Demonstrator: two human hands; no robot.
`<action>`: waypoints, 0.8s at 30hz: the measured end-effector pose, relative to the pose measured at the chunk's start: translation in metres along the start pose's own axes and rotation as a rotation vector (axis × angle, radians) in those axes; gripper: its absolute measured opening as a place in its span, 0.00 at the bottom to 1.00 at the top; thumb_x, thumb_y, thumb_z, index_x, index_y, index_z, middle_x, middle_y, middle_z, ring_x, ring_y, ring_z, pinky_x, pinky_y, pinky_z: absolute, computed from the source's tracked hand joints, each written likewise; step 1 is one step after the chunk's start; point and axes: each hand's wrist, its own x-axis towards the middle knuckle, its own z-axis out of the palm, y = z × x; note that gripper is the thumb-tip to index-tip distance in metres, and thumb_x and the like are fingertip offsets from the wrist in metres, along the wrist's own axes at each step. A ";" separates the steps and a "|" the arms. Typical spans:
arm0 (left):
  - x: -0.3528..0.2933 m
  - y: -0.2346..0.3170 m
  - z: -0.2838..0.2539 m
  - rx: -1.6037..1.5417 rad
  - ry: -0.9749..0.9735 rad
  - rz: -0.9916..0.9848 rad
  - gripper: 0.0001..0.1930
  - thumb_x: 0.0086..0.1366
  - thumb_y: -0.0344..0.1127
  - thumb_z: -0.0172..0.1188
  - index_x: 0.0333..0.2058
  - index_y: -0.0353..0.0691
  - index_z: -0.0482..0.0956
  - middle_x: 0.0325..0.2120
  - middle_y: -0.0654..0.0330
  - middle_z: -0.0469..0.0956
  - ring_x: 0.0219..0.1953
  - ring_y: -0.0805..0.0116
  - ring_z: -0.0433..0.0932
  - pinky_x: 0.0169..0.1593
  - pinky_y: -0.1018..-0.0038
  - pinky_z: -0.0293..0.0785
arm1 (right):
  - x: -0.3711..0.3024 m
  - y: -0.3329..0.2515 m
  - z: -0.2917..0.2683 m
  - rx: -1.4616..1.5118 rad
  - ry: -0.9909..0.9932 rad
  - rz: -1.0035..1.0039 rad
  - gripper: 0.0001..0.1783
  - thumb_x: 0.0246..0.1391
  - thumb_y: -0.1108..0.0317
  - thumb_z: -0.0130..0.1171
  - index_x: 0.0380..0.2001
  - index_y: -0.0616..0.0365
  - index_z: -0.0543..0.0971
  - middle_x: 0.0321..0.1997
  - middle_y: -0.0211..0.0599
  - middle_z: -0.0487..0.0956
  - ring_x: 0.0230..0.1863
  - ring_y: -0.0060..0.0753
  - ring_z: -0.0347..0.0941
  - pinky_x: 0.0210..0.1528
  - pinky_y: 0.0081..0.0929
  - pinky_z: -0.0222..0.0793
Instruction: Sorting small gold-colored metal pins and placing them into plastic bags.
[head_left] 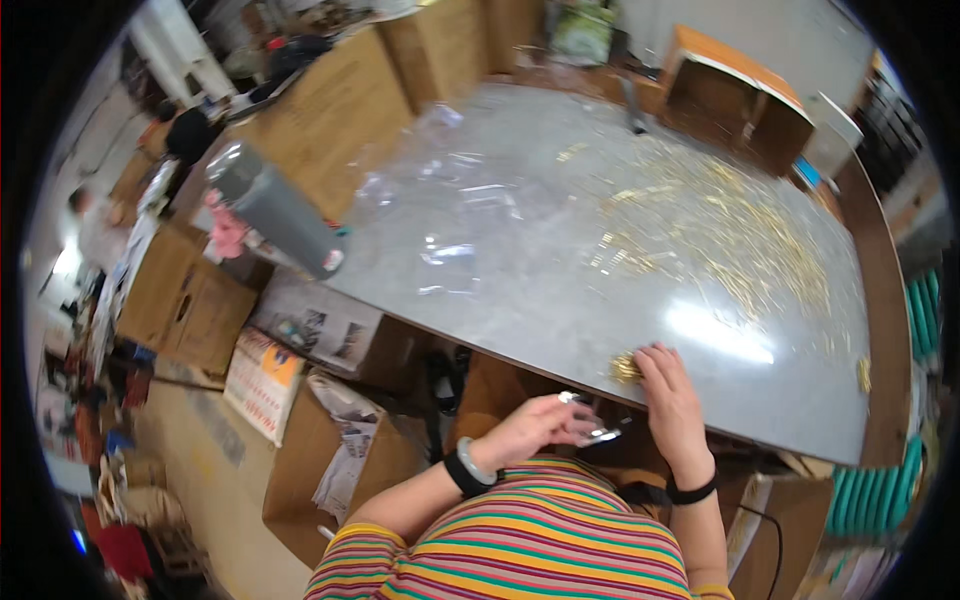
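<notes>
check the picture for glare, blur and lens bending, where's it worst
Head view: strongest glare is a white patch on the grey tabletop, beyond and right of the right hand; head view: clear plastic pieces catch smaller glints and look soft; head view: the tabletop's edges bow, and black fills the corners.

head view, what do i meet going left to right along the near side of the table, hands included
Grey cylindrical container, left hand, gold bundle, right hand, smaller gold bundle near the table's right end.
</notes>
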 end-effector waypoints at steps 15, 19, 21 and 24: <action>-0.018 0.009 0.016 0.134 -0.083 0.009 0.16 0.80 0.39 0.44 0.55 0.35 0.73 0.48 0.62 0.77 0.48 0.76 0.77 0.58 0.72 0.75 | -0.055 -0.043 0.018 0.395 0.031 -0.073 0.26 0.49 0.84 0.59 0.54 0.59 0.77 0.56 0.45 0.77 0.63 0.54 0.72 0.70 0.53 0.63; 0.008 0.047 0.035 0.349 -0.129 0.106 0.16 0.80 0.40 0.45 0.55 0.34 0.73 0.47 0.63 0.78 0.48 0.78 0.77 0.55 0.75 0.74 | -0.033 -0.043 0.000 0.336 0.205 -0.020 0.16 0.59 0.80 0.57 0.51 0.61 0.78 0.53 0.46 0.78 0.61 0.54 0.73 0.68 0.52 0.64; 0.035 0.060 0.046 0.313 -0.080 0.160 0.16 0.79 0.41 0.46 0.49 0.35 0.76 0.41 0.62 0.80 0.43 0.78 0.79 0.48 0.76 0.77 | -0.022 -0.029 0.004 0.324 0.261 0.024 0.15 0.61 0.80 0.57 0.50 0.61 0.78 0.52 0.47 0.78 0.60 0.54 0.73 0.68 0.52 0.65; 0.061 0.076 0.056 0.920 0.014 0.094 0.15 0.78 0.42 0.47 0.39 0.36 0.74 0.28 0.57 0.79 0.28 0.65 0.81 0.34 0.64 0.78 | -0.016 -0.013 0.015 0.295 0.335 0.106 0.13 0.62 0.80 0.55 0.50 0.62 0.78 0.52 0.48 0.78 0.59 0.54 0.74 0.68 0.49 0.64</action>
